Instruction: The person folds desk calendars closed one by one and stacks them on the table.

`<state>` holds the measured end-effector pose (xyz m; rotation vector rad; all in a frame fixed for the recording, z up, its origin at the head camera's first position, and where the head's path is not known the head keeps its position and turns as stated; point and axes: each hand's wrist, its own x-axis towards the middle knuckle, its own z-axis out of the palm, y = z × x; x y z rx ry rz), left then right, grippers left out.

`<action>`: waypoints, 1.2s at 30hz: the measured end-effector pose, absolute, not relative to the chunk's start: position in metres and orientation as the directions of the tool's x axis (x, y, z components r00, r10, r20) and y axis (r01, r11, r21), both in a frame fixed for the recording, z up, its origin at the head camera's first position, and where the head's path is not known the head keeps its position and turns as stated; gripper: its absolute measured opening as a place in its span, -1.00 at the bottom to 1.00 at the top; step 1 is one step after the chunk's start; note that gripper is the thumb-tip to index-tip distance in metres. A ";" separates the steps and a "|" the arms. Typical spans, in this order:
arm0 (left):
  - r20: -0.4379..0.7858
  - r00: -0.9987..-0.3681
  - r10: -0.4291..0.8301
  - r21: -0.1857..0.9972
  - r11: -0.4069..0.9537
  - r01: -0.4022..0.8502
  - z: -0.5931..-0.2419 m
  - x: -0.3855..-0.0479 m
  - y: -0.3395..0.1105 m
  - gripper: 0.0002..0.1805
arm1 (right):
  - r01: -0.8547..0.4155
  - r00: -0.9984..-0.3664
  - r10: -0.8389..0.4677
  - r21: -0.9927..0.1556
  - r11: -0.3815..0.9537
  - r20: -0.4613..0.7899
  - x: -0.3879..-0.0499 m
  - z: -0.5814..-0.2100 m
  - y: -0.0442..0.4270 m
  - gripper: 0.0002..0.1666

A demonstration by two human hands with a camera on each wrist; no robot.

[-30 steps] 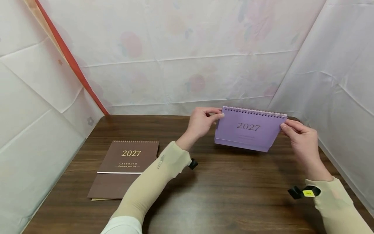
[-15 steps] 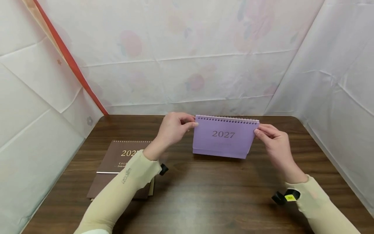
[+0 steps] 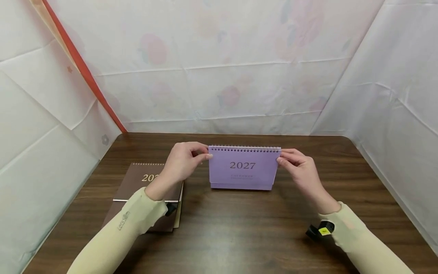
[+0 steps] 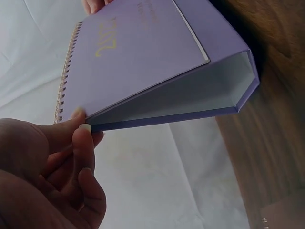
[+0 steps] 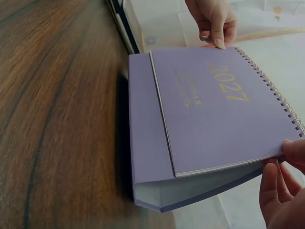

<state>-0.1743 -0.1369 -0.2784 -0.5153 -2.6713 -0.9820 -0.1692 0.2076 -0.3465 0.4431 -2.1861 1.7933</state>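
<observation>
A purple 2027 desk calendar, spiral-bound along its top, stands as a tent near the middle of the table, its cover facing me. My left hand pinches its upper left edge between thumb and fingers. At the upper right edge, my right hand pinches it the same way. Both wrist views show the hollow triangular stand of the calendar from its ends; in the right wrist view, thumb and fingertips of the right hand meet at the corner by the spiral. Whether its base touches the table is hard to tell.
A brown 2027 calendar lies flat at the left, partly covered by my left forearm, with a tan sheet edge showing under it. The dark wooden table ends at the back against a pale patterned curtain.
Both hands have carried the purple calendar from the right toward the middle of the table and lower, levelling its tilt. My left forearm now covers more of the brown calendar.
</observation>
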 end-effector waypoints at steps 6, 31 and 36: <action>0.272 -0.929 0.249 0.604 0.707 0.367 -0.287 -0.170 -0.142 -0.94 | -0.365 -0.931 -0.101 -0.902 0.232 0.351 -0.168 -0.352 0.207 -0.69; 0.063 -0.902 0.426 0.472 0.784 0.404 -0.323 -0.175 -0.146 -0.86 | -0.456 -0.871 -0.427 -0.722 0.521 0.242 -0.179 -0.389 0.230 -0.89; 0.108 -0.890 0.443 0.468 0.767 0.439 -0.324 -0.177 -0.146 -0.86 | -0.459 -0.875 -0.411 -0.708 0.537 0.255 -0.179 -0.392 0.230 -0.93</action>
